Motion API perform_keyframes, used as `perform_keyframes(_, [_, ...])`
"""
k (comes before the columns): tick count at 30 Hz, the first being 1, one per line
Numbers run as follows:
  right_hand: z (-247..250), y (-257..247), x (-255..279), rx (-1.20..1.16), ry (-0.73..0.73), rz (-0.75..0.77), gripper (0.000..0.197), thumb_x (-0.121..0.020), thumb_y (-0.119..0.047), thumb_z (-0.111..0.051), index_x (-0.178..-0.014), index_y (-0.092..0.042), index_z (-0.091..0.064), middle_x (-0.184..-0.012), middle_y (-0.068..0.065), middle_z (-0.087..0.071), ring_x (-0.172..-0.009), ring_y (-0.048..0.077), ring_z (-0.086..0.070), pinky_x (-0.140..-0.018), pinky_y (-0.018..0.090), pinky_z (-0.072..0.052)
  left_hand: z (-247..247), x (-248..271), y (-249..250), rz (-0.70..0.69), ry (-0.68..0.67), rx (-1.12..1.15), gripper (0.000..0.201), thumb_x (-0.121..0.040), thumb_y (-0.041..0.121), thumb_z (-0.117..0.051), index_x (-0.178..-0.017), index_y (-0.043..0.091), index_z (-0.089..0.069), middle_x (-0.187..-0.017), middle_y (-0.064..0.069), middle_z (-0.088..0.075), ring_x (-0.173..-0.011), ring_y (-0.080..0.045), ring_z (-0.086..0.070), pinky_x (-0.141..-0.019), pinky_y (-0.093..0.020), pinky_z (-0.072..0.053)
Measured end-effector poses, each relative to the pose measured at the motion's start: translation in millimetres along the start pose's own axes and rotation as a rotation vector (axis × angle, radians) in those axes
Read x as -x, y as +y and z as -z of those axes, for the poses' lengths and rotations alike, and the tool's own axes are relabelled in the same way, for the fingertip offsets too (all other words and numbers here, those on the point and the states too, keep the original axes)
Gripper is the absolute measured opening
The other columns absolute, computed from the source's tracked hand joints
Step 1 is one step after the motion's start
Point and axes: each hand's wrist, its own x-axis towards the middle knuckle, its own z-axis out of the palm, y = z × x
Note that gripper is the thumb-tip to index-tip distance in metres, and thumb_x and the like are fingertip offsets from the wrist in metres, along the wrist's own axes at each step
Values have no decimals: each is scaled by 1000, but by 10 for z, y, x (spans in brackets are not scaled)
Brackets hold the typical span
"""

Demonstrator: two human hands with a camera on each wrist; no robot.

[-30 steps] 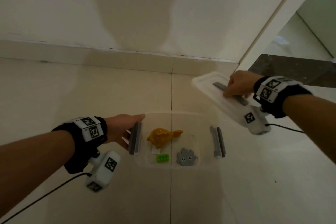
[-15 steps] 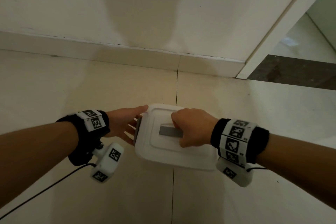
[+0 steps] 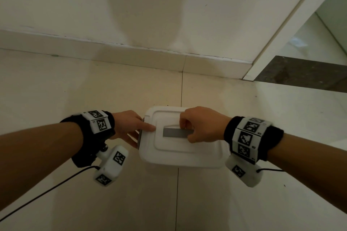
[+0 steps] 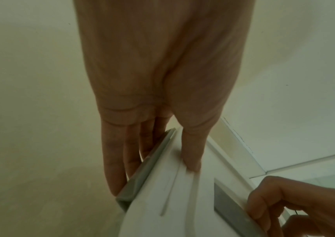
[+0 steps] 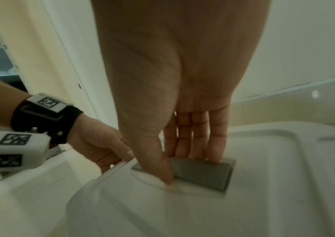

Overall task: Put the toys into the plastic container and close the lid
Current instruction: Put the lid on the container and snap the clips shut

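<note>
The white lid [image 3: 180, 154] lies on top of the plastic container and hides the toys and the container's body. My right hand [image 3: 199, 127] grips the grey handle [image 3: 174, 133] in the middle of the lid, thumb on the near side and fingers on the far side [image 5: 203, 173]. At the box's left edge is my left hand [image 3: 131, 127]. Its thumb [image 4: 193, 152] presses on the lid's top, and its straight fingers lie along the grey side latch [image 4: 142, 173].
The box sits on a pale tiled floor [image 3: 93, 99] near a white wall with a skirting board [image 3: 112, 50]. A door frame [image 3: 281, 33] and a dark threshold strip [image 3: 300, 73] lie to the right. A black cable [image 3: 47, 191] trails from my left wrist.
One second ago the container stood open with the toys showing and my right hand held the lid off to the right. The lid now covers the box, and my left thumb has come onto it.
</note>
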Motion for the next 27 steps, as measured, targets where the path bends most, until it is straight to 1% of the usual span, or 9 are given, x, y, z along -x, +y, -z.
perform_keyframes(3, [71,94,31,-190,-12,-38,23,-82,-25,-76,-103,-20,-70,-92,-10,-62,-77,6,-55,-68,17,-42,-20,17,15,23,-1,2,50,-87,30,-71,-123,-3,-63,-114,-18,-72,-100,-33,-71,-83,-45,-61])
perform_keyframes(6, [139,249,57,-332,225,-215,16,-87,-31,-72,-96,-19,-70,-92,-8,-67,-83,8,-62,-72,21,-45,-2,42,53,40,10,1,54,-85,29,-74,-125,-6,-61,-113,-20,-72,-96,-36,-72,-78,-46,-62])
perform_keyframes(8, [160,369,69,-325,359,-410,28,-88,-33,-69,-110,-16,-64,-107,0,-66,-95,17,-62,-76,27,-45,31,62,80,47,33,-9,55,-84,29,-75,-125,-5,-61,-114,-20,-71,-94,-37,-73,-76,-46,-62])
perform_keyframes(12, [158,524,141,-618,83,-792,79,-84,-40,-74,-146,-9,-36,-142,14,-47,-124,34,-51,-94,43,-48,95,76,115,68,89,-3,58,-81,29,-78,-126,-4,-61,-117,-18,-69,-97,-38,-72,-83,-49,-60])
perform_keyframes(15, [111,586,272,-829,-176,-821,55,-84,-35,-76,-131,-14,-55,-123,14,-62,-111,37,-63,-102,57,-46,92,85,104,84,112,12,61,-79,30,-80,-125,-4,-60,-119,-18,-68,-99,-38,-71,-89,-50,-57])
perform_keyframes(17, [77,600,349,-869,-226,-788,41,-82,-31,-80,-115,-12,-64,-105,12,-72,-93,35,-72,-92,53,-54,73,88,77,91,104,47,63,-79,29,-80,-126,-5,-58,-119,-18,-68,-97,-37,-70,-84,-50,-59])
perform_keyframes(20, [60,614,411,-883,-217,-787,34,-81,-22,-82,-106,-3,-69,-84,10,-77,-73,28,-75,-62,37,-63,44,82,53,92,82,78,66,-79,30,-79,-129,-6,-56,-121,-19,-66,-98,-39,-70,-80,-52,-60])
perform_keyframes(24, [39,620,424,-808,-230,-811,39,-79,-25,-84,-108,-2,-70,-93,12,-77,-83,30,-74,-89,45,-57,36,66,90,82,128,-9,65,-78,34,-80,-124,-6,-60,-120,-18,-67,-92,-40,-73,-79,-51,-60])
perform_keyframes(27, [54,590,413,-806,-231,-816,40,-79,-21,-84,-108,2,-68,-96,17,-76,-75,30,-76,-66,37,-64,28,74,114,87,149,-54,61,-78,34,-80,-121,-6,-62,-118,-19,-68,-92,-40,-73,-83,-50,-59])
